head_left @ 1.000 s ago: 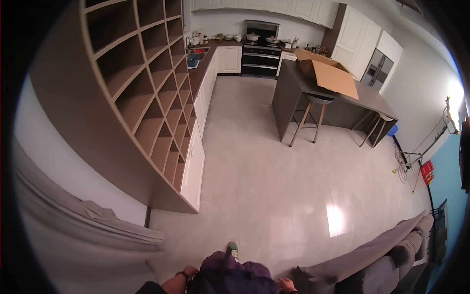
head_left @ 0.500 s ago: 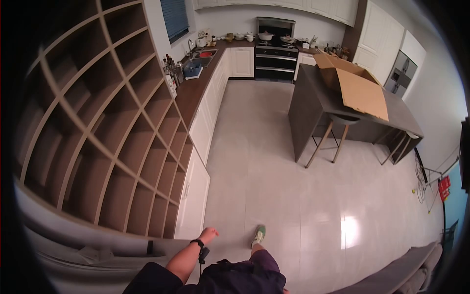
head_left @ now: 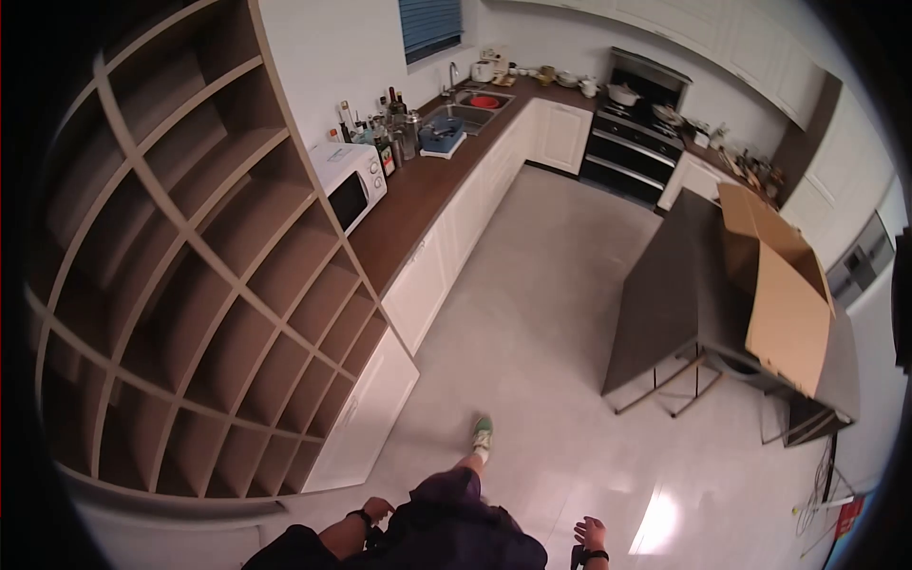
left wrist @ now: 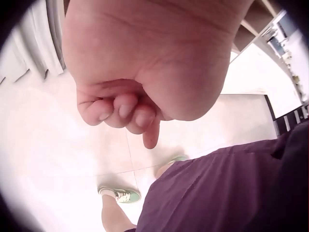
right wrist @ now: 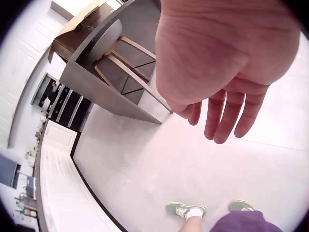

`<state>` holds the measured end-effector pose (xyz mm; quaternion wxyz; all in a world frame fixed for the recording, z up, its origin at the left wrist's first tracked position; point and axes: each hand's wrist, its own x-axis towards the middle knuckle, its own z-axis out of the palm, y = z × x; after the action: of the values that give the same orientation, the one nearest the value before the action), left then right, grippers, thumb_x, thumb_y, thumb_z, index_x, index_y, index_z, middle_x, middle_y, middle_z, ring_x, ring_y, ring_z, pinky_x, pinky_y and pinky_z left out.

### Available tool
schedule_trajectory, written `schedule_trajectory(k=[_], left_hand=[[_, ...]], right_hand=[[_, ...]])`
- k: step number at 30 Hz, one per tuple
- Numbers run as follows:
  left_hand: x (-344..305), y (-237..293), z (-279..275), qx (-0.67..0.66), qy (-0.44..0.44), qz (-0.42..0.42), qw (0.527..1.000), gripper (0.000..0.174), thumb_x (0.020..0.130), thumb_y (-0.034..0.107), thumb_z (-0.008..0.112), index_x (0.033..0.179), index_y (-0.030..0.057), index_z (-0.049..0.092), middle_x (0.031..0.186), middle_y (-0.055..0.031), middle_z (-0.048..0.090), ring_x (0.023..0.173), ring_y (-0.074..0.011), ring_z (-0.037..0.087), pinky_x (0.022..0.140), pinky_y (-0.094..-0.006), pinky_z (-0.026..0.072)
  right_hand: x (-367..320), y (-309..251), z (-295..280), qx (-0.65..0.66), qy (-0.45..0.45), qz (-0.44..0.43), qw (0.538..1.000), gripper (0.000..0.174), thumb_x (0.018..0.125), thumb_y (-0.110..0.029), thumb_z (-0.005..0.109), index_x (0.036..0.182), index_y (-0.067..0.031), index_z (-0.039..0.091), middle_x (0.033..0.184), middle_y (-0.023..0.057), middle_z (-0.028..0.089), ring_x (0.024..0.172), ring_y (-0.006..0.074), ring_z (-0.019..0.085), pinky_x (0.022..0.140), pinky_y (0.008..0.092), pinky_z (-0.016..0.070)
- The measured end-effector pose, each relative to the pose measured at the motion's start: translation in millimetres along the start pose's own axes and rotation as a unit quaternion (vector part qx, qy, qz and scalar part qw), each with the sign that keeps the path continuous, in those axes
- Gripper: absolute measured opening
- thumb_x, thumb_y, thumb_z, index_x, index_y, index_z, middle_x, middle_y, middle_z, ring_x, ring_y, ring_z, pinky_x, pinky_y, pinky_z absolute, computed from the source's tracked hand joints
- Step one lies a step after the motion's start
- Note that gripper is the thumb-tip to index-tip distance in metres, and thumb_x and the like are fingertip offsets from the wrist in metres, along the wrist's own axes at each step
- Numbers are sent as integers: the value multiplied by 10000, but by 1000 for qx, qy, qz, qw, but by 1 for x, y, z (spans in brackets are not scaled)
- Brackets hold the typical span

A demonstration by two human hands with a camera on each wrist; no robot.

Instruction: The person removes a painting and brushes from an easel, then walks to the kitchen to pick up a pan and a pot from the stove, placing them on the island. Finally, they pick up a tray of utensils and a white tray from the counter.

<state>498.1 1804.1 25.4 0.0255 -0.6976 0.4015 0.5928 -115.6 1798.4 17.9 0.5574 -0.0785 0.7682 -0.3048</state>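
Observation:
My left hand (left wrist: pixel 149 67) hangs at my side with its fingers loosely curled and nothing in them. In the head view this left hand (head_left: pixel 378 510) is beside my dark clothing, nearest to the lower end of the shelf unit. Out to the right, my right hand (right wrist: pixel 227 63) is empty, its fingers hanging relaxed and slightly spread over the pale floor. The head view catches that right hand (head_left: pixel 590 534) at the bottom, left of a bright reflection. A green shoe (head_left: pixel 483 435) is on the floor ahead of me.
A brown cubby shelf (head_left: pixel 190 223) rises at the left. Beyond it runs a brown counter (head_left: pixel 399 209) with a white microwave (head_left: pixel 353 180), bottles and a sink (head_left: pixel 465 116). An oven (head_left: pixel 632 142) stands at the back. An opened cardboard box (head_left: pixel 793 309) sits on the dark island (head_left: pixel 660 294), with stools beneath.
My view has turned left and come nearer the kitchen; the microwave and bottles now show. My left hand swung back toward my body, and the right hand came into view.

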Motion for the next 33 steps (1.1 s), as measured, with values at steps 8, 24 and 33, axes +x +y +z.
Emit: schedule_trajectory(k=[8,24,33], left_hand=[[165,124,-30,186,-14,60,981,267,793,273,515,686,58,632,545,-87,562,435,-215,563,421,-334,469],[395,626,-272,9,144,263,954,230,762,129,437,707,72,654,699,-124,623,669,-264,584,616,-362,446],[427,603,-317,-75,-51,-73,993,131,761,135,579,837,109,683,571,-42,519,433,-158,473,382,-331,390]], right_hand=[[90,-149,50,-10,-82,62,995,288,865,-185,469,1120,-52,470,914,143,597,802,319,612,634,420,497],[194,-312,158,19,-68,86,994,317,856,-237,529,1122,-67,552,943,80,599,754,206,562,557,302,463],[353,-506,203,-107,-249,50,961,225,843,-201,434,924,-75,602,750,22,610,638,160,592,552,313,485]])
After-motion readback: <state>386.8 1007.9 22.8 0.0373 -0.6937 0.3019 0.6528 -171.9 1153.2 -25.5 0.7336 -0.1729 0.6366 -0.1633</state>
